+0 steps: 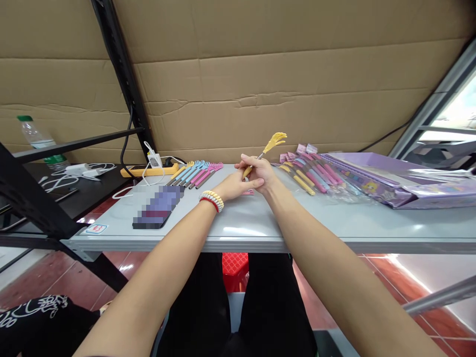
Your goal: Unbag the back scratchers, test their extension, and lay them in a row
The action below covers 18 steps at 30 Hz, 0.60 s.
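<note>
A yellow back scratcher [275,141] with a hand-shaped head, a short metal rod and a yellow grip is held tilted over the table, its head up and to the right. My right hand [265,174] is closed around the grip. My left hand [234,185] meets it from the left, closed at the grip's lower end, thumb across; its other fingers are largely hidden. Left of my hands, several unwrapped back scratchers [199,173] in yellow, blue and pink lie in a row. To the right is a pile of bagged back scratchers [316,171] with pink labels.
A phone [159,207] lies at the table's [245,230] left front. Behind it are a yellow power strip [148,170] and a white charger [154,159]. A purple box [394,183] stands at the right, and cardboard [238,74] closes the back. A bottle [44,144] is far left.
</note>
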### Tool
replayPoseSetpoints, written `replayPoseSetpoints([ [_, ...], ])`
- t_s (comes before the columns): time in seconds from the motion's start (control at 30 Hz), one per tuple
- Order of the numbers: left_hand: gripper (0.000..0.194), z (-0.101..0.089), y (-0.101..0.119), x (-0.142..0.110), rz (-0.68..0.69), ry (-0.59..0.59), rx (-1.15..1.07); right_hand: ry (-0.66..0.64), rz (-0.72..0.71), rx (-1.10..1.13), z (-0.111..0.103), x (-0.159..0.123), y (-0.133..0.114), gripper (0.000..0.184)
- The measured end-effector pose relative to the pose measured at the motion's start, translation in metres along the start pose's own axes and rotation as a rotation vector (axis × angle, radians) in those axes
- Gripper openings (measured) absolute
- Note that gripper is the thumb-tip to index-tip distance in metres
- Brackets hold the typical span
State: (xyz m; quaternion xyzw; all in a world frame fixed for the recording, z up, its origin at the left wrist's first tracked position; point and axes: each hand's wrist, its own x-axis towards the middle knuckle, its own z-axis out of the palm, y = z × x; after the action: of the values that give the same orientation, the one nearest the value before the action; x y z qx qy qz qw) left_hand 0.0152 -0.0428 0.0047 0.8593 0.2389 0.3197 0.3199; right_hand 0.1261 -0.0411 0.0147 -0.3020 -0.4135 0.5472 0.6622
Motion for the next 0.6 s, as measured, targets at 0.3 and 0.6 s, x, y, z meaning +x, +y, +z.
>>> replayPoseSetpoints([
  [0.3, 0.048, 0.001, -0.004, 0.003, -0.127, 0.117, 0.270, 0.175, 0.091, 0.074, 0.010, -0.001, -0.005, 0.035],
  [0.6, 0.052, -0.002, -0.001, 0.004, -0.116, 0.128, 0.313, 0.280, 0.004, 0.090, 0.020, -0.006, -0.007, 0.027],
])
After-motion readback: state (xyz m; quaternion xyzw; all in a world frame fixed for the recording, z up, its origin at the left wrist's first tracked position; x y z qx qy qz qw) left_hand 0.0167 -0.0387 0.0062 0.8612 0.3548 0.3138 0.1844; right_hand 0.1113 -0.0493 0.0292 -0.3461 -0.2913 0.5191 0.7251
